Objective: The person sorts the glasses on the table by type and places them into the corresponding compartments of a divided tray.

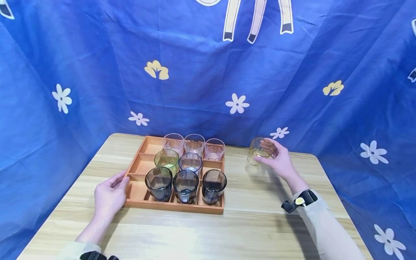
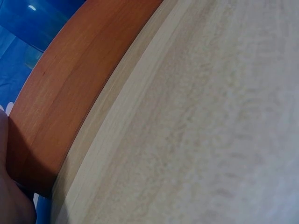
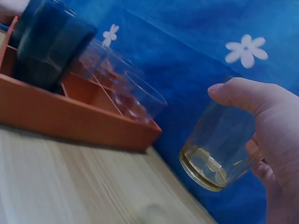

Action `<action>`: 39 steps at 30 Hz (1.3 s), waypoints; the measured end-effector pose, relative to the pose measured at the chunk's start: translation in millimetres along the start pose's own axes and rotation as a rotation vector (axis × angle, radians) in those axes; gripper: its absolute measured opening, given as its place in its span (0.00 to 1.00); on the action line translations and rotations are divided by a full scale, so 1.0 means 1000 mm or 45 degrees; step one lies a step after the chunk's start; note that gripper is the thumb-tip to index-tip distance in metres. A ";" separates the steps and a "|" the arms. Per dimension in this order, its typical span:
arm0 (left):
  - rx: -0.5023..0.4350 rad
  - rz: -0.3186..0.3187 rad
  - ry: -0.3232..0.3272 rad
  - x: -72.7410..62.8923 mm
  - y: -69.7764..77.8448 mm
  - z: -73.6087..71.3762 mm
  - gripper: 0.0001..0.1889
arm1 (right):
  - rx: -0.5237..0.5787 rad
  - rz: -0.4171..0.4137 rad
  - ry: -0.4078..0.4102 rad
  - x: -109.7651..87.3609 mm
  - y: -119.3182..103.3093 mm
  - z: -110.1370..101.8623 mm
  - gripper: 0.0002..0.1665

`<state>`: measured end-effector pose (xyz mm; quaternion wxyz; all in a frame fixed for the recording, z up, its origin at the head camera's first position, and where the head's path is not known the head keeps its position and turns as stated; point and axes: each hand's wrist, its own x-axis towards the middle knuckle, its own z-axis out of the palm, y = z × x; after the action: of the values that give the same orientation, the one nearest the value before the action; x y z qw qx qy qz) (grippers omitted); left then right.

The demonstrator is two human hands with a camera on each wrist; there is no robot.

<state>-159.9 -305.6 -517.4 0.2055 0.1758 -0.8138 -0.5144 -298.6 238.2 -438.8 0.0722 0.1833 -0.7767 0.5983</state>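
My right hand (image 1: 280, 159) grips a pale amber drinking glass (image 3: 219, 144) around its side, thumb on the near side and fingers behind. The glass is at the right of the tray; in the right wrist view its base shows apart from the table. With my left hand (image 1: 110, 193) I hold the left wall of a brown wooden compartment tray (image 1: 175, 206). The tray bears a front row of dark grey glasses (image 1: 186, 186), a yellow-green glass (image 1: 167, 161) and a blue-tinted glass (image 1: 190, 163) in the middle row, and clear, faintly pink glasses (image 1: 214, 150) at the back.
The tray rests on a light wood table (image 1: 169, 234). Behind and beside the table hangs a blue curtain (image 1: 195, 83) with flower prints, close to the back edge. Bare compartments (image 1: 143, 164) line the tray's left column, and another lies at the middle row's right end.
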 end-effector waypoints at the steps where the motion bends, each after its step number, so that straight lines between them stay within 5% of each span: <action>1: -0.002 0.001 0.002 0.000 0.000 0.000 0.17 | 0.005 -0.009 -0.011 0.000 -0.002 0.003 0.48; 39: -0.010 0.028 0.003 -0.001 0.001 -0.001 0.17 | 0.189 -0.036 -0.390 0.009 -0.019 0.108 0.48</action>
<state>-159.1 -305.4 -515.9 0.2128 0.1668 -0.8135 -0.5149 -288.4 129.1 -448.5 -0.0524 0.2881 -0.7297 0.6179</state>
